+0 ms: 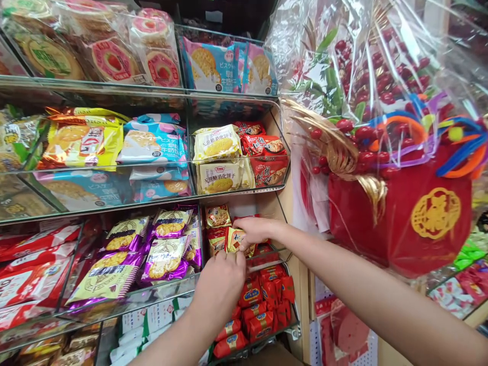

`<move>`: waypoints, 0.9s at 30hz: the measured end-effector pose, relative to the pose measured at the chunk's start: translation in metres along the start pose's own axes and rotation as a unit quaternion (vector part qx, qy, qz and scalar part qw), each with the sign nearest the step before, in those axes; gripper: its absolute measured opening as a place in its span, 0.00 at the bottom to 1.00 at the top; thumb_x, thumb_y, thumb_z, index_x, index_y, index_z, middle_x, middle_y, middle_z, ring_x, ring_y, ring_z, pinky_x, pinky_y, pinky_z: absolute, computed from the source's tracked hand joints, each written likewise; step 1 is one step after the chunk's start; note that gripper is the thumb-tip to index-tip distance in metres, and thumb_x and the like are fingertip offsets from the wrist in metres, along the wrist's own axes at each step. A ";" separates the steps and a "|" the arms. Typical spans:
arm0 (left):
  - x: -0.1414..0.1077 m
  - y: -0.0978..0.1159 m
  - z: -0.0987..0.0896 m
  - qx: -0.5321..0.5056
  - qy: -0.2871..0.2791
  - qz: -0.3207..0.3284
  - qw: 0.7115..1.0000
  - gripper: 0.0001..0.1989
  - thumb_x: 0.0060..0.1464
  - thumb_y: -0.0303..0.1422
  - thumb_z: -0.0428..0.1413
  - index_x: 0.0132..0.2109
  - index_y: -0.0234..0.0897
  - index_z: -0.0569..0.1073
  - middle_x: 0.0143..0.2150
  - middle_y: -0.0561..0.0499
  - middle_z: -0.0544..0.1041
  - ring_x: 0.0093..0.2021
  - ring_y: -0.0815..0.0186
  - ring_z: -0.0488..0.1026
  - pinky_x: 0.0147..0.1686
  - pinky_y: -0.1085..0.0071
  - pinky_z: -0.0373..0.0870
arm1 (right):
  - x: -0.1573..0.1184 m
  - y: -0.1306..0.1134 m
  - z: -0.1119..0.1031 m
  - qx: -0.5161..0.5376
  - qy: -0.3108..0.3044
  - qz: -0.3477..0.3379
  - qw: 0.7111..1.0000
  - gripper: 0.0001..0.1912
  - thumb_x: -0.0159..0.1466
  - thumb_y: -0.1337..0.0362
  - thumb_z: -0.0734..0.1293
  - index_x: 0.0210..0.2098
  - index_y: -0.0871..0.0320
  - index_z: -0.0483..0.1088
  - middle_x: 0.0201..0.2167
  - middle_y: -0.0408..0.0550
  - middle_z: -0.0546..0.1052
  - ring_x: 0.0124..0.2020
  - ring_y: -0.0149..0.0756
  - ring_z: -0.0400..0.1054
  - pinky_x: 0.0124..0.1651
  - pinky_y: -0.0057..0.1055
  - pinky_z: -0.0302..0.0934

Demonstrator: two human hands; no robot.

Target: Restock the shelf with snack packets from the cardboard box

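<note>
A small yellow-and-red wrapped cookie packet [237, 237] is between my hands, over the right compartment of the third shelf row. My right hand [256, 230] reaches in from the right and closes its fingers on the packet's upper right part. From below, my left hand [223, 277] is closed at the packet's lower edge, its fingertips partly hidden. Behind and to the left lie similar small packets [217, 217] in the same compartment. Purple-and-cream biscuit packets [166, 258] fill the neighbouring compartment on the left.
Clear dividers and shelf lips [145, 290] front the compartments. Above are yellow biscuit packs [217, 177] and blue ones [154, 142]. Red wrapped snacks [259, 315] sit below. On the right, a plastic-wrapped red bucket with berries [396, 223] stands close to my right arm.
</note>
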State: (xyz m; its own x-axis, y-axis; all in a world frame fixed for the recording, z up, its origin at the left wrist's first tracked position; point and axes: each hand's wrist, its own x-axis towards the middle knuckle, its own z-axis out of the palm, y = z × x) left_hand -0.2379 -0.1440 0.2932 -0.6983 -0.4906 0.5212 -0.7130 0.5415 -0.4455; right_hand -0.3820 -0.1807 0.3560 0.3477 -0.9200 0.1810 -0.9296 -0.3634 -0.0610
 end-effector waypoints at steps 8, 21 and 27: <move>-0.007 -0.004 -0.005 -0.047 -0.021 0.028 0.998 0.15 0.50 0.31 0.40 0.42 0.31 0.65 0.39 0.41 0.70 0.40 0.57 0.68 0.37 0.60 0.69 | 0.012 -0.010 0.021 0.029 0.095 -0.060 0.993 0.17 0.48 0.65 0.62 0.38 0.62 0.66 0.39 0.54 0.71 0.40 0.39 0.64 0.40 0.32 0.61; -0.007 0.000 0.009 -0.002 -0.005 0.001 1.000 0.11 0.48 0.30 0.43 0.39 0.32 0.64 0.38 0.40 0.70 0.38 0.55 0.66 0.34 0.61 0.66 | 0.006 -0.009 0.006 0.112 -0.016 0.111 0.987 0.26 0.49 0.69 0.62 0.49 0.57 0.60 0.41 0.46 0.74 0.32 0.31 0.70 0.30 0.24 0.64; -0.006 0.001 0.006 -0.035 -0.015 -0.032 0.999 0.09 0.49 0.29 0.42 0.37 0.34 0.64 0.35 0.42 0.70 0.36 0.56 0.66 0.33 0.61 0.65 | 0.031 0.018 -0.003 -0.122 -0.035 0.215 0.968 0.19 0.41 0.77 0.66 0.35 0.70 0.71 0.38 0.64 0.74 0.39 0.48 0.69 0.37 0.32 0.63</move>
State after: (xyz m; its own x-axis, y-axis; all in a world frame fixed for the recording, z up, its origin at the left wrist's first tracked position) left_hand -0.2355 -0.1447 0.2851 -0.6533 -0.5464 0.5241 -0.7512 0.5541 -0.3586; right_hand -0.3885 -0.2159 0.3633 -0.0794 -0.9893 0.1224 -0.9883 0.0942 0.1203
